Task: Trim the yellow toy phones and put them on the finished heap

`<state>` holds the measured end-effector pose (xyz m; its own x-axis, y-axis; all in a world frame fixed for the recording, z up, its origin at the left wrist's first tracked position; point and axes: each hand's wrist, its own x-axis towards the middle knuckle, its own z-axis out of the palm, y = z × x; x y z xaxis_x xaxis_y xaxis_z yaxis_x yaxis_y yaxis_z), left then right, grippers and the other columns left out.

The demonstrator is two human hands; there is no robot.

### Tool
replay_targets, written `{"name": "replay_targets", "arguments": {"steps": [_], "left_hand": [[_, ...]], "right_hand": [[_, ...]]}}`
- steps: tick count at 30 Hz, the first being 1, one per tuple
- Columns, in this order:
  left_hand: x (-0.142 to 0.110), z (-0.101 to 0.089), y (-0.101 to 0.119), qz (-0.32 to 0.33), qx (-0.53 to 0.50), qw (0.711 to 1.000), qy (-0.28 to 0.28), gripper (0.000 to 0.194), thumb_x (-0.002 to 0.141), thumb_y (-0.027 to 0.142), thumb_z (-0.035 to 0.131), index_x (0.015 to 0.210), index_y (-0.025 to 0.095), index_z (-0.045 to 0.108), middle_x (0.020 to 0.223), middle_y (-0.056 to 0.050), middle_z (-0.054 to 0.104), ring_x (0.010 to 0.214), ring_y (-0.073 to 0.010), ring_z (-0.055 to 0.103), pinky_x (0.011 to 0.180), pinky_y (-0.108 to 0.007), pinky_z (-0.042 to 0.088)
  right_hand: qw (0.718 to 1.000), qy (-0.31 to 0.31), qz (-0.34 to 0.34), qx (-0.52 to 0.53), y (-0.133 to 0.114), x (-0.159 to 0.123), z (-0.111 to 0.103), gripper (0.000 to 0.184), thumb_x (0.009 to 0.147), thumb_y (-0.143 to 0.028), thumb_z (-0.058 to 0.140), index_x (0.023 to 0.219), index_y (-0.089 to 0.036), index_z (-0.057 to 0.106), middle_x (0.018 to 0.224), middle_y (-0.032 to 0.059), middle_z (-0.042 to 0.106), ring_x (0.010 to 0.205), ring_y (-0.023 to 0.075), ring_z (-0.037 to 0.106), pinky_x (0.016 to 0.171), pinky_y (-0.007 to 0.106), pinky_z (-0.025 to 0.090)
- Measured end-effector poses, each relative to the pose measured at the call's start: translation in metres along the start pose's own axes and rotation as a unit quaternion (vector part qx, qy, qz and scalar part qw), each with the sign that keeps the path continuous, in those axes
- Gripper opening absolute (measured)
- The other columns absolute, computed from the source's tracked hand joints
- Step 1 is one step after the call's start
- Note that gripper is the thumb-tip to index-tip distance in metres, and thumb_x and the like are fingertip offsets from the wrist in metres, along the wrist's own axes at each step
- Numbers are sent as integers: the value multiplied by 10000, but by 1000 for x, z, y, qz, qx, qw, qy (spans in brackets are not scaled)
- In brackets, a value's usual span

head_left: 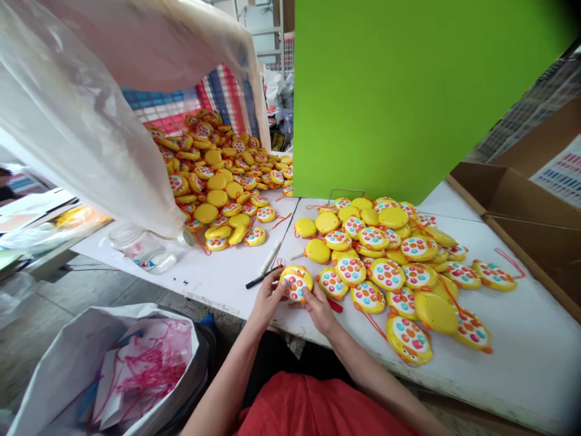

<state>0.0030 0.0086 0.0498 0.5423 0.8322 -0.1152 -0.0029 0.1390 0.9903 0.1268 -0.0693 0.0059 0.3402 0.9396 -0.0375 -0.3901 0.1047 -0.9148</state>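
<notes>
Between my two hands, over the table's front edge, is a yellow toy (297,283) with a white face of pink, orange and blue dots and a small animal head at its top. My left hand (269,297) grips its left side, thumb on the front. On the other side my right hand (321,307) pinches its lower right edge. A black pen (262,278) and a white marker (270,258) lie just beyond my left hand. Close to my right hand begins a pile of the same toys (373,238), some face up, others showing plain yellow backs, several with red cords.
A larger heap of these toys (218,181) spills from a striped woven sack (231,97) at the left. A green board (385,91) stands behind the pile. Cardboard boxes (535,242) are at the right, a clear plastic jar (136,242) at the left, and a scrap bag (59,357) on the floor.
</notes>
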Motion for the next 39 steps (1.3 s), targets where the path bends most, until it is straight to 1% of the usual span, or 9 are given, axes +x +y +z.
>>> {"name": "replay_targets", "arguments": {"steps": [4, 10, 13, 19, 24, 28, 31, 33, 39], "left_hand": [[-3, -9, 2, -39, -63, 996, -50, 588, 797, 503, 656, 1281, 200, 514, 1135, -89, 626, 881, -201, 627, 732, -328, 546], [-6, -6, -15, -40, -87, 995, -7, 554, 776, 497, 682, 1212, 180, 556, 1143, -90, 639, 916, -207, 635, 763, -312, 538], [-6, -8, -19, -37, -78, 996, -6, 545, 798, 500, 655, 1221, 175, 547, 1121, -86, 650, 941, -210, 634, 796, -317, 531], [-7, -9, -14, 25, -31, 998, -44, 534, 852, 482, 598, 1299, 205, 508, 1300, -97, 577, 1145, -239, 569, 953, -348, 477], [-4, -4, -14, 43, -3, 999, -6, 462, 857, 460, 594, 1228, 190, 537, 1311, -105, 565, 1180, -243, 543, 990, -356, 446], [-2, -1, -14, 49, 11, 999, 3, 466, 852, 456, 600, 1220, 178, 534, 1254, -107, 587, 1129, -239, 565, 974, -364, 454], [-5, 0, -12, 34, 3, 999, -16, 504, 859, 464, 585, 1265, 177, 497, 1191, -103, 604, 1046, -229, 595, 919, -368, 487], [-8, -1, -11, 29, -9, 999, -44, 548, 860, 471, 581, 1311, 186, 457, 1217, -108, 584, 1037, -230, 597, 896, -371, 501], [-14, -7, -10, 19, -14, 995, -101, 1000, 632, 321, 840, 1450, 254, 270, 1253, -95, 557, 1006, -232, 610, 862, -357, 525]], "right_hand": [[999, -25, 33, 20, 1, 0, 0, 462, 877, -441, 556, 1300, -288, 451, 1255, 71, 552, 977, 248, 630, 705, 399, 598], [988, -13, -50, -144, -8, -2, -1, 369, 867, -372, 558, 1208, -231, 560, 1211, 57, 607, 1129, 242, 557, 979, 388, 470], [981, -23, -52, -184, -12, -2, 0, 369, 879, -370, 531, 1211, -212, 558, 1211, 64, 617, 1118, 237, 564, 985, 377, 450], [976, -43, -54, -207, -17, -6, 4, 465, 935, -425, 455, 1365, -247, 458, 1376, 64, 515, 1273, 225, 456, 1092, 386, 351], [973, -71, -43, -215, -16, -7, 1, 621, 920, -497, 491, 1466, -255, 320, 1457, 82, 424, 1314, 240, 414, 1097, 419, 351], [973, -62, -49, -215, -15, -6, 2, 622, 918, -514, 487, 1466, -265, 331, 1415, 79, 472, 1297, 254, 438, 1089, 427, 370], [978, -42, -29, -202, -16, -6, 4, 634, 909, -530, 480, 1468, -273, 330, 1365, 97, 516, 1124, 271, 578, 884, 413, 538], [980, -34, -19, -197, -16, -6, 5, 635, 905, -533, 482, 1466, -275, 333, 1368, 104, 512, 1063, 272, 609, 800, 405, 570], [975, -21, -52, -214, -13, -3, 1, 546, 933, -536, 436, 1399, -252, 442, 1440, 77, 464, 1296, 252, 451, 1088, 428, 378]]}}
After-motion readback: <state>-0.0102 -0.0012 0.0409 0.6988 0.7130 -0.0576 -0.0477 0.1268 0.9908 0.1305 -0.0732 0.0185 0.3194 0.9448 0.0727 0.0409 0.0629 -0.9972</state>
